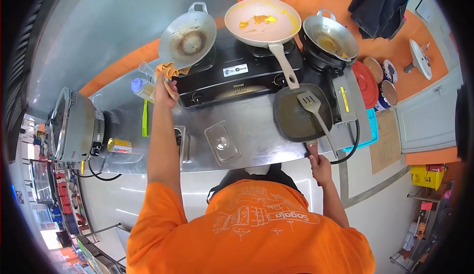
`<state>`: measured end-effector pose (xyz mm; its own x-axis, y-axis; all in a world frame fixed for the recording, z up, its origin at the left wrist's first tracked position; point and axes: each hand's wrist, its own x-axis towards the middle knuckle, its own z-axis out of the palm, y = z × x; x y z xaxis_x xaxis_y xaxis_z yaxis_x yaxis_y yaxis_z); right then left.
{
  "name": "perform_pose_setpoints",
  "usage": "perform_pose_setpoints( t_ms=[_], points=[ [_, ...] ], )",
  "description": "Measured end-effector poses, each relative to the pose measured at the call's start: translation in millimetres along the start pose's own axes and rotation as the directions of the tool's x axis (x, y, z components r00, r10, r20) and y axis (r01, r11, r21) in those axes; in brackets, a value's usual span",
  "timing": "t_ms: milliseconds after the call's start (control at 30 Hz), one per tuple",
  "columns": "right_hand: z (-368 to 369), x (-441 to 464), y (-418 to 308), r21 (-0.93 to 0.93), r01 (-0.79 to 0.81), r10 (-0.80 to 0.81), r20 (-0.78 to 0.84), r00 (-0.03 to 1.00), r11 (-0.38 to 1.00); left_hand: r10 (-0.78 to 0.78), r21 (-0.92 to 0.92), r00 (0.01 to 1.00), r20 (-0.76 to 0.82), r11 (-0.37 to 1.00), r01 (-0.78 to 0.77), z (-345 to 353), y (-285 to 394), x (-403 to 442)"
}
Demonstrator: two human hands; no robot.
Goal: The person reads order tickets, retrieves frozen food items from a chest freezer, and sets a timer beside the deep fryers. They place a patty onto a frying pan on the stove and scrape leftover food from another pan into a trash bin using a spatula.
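Note:
My left hand is closed on a folded orange-brown cloth, which lies against the near rim of a grey metal wok with a browned bottom. Whether a wok handle is under the cloth is hidden. My right hand grips the handle of a dark square frying pan at the counter's right. A grey slotted spatula rests across that pan, its handle pointing toward me. Behind it, a cream round frying pan with yellow food scraps sits on the black gas stove.
A second wok with oily residue stands at the right. On the steel counter are a metal lid, a green-handled utensil, a yellow can, a purple-capped bottle and a large grey cooker.

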<state>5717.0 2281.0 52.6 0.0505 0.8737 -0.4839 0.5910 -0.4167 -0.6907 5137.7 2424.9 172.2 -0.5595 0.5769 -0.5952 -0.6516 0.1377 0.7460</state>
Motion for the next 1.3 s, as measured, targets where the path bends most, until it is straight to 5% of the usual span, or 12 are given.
perform_pose_setpoints(
  t_ms=[33,167,400,467,633,767,1033,1100,1167,1233,1300],
  points=[
    [4,-2,8,-0.181,0.132,-0.153,-0.107,0.982,0.975,0.035,0.106,0.998,0.048,0.994,-0.04,3,6,11],
    [-6,-63,-42,-0.172,0.143,-0.178,-0.207,0.962,0.975,-0.013,0.274,0.994,0.108,0.962,-0.018,13,27,66],
    [21,-113,-93,-0.165,0.056,-0.054,0.02,0.998,0.985,0.105,0.255,0.97,0.217,0.953,-0.161,16,49,77],
    [38,-116,-134,-0.205,0.153,-0.135,0.098,0.986,0.967,0.097,0.228,0.963,0.25,0.961,-0.156,26,63,48],
    [100,-86,-206,-0.027,0.222,-0.214,0.178,0.96,0.975,0.25,0.245,0.921,0.298,0.913,-0.327,40,121,-8],
    [147,-42,-287,0.008,0.431,-0.427,0.151,0.891,0.902,0.287,0.177,0.901,0.326,0.918,-0.356,49,184,-59],
    [247,77,-409,0.171,0.34,-0.366,0.153,0.918,0.925,0.383,0.243,0.792,0.476,0.808,-0.537,52,240,-105],
    [248,70,-425,0.143,0.339,-0.361,0.178,0.915,0.93,0.364,0.22,0.783,0.504,0.822,-0.525,61,229,-135],
    [274,107,-420,-0.079,0.488,-0.483,0.073,0.872,0.869,0.326,0.202,0.773,0.545,0.843,-0.498,77,210,-145],
    [269,100,-424,0.33,0.223,-0.303,0.218,0.928,0.917,0.312,0.326,0.788,0.531,0.783,-0.53,90,200,-142],
    [260,100,-406,0.512,0.161,-0.352,0.301,0.886,0.844,0.247,0.323,0.776,0.58,0.804,-0.498,115,172,-149]
  ],
)
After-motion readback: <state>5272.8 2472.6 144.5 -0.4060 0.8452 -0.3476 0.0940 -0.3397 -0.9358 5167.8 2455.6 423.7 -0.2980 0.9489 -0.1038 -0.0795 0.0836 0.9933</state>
